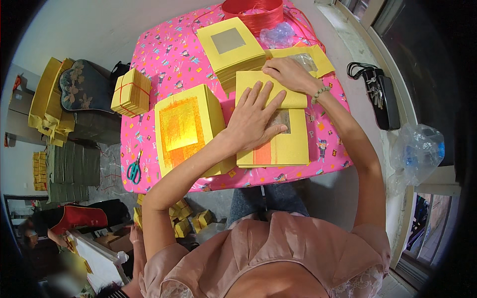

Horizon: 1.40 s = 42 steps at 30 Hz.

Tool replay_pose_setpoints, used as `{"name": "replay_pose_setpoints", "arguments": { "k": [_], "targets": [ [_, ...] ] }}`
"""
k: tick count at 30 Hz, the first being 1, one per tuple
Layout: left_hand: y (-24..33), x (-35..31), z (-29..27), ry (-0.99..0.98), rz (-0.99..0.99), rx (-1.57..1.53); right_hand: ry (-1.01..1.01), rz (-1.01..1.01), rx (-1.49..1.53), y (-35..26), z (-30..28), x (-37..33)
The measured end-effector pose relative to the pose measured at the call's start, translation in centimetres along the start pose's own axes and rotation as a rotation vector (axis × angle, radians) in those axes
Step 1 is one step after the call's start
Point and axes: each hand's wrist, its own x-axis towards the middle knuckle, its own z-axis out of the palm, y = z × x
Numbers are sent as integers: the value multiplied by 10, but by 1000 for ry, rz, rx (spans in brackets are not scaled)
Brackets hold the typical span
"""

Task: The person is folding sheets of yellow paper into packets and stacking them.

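My left hand (253,116) lies flat with fingers spread on a stack of yellow paper sheets (293,144), which has an orange-red patch and a silver-grey square partly covered by my fingers. The top sheet's far part is folded over toward me, and my left fingers press on this yellow flap (295,102). At the flap's far edge my right hand (288,72) is curled, its fingers closed at the paper; the fingertips are partly hidden. A green bead bracelet (321,94) circles my right wrist.
Left of my hands stand a thick stack with a gold-and-orange panel (181,131) and another yellow stack (228,42). The pink patterned table (169,54) also bears a tied bundle (131,92), teal-handled scissors (134,171) and a red plastic coil (256,15). Another person's arm (137,243) shows lower left.
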Motion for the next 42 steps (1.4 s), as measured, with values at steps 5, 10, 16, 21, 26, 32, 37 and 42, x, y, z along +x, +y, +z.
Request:
{"name": "replay_pose_setpoints", "arguments": {
  "k": [5, 10, 16, 21, 26, 32, 37, 42],
  "targets": [
    [-1, 0, 2, 14, 11, -15, 6, 6, -4, -4, 0, 0],
    [0, -2, 3, 18, -5, -40, 37, -13, 14, -3, 4, -1],
    [2, 2, 3, -57, -19, -30, 23, 26, -5, -2, -3, -9],
    [-2, -2, 6, -24, -13, -45, 215, -51, -90, -34, -13, -58],
    [-1, -4, 7, -44, -14, -31, 15, -24, -289, -75, -7, -126],
    [-1, -2, 8, -75, -14, -12, -72, 18, -147, -66, 3, -139],
    [-9, -2, 1, -101, -41, -162, -91, 17, -161, -61, 4, -142],
    [-13, -3, -1, -216, -62, -27, -91, 22, -181, -63, 4, -142]
  ]
}}
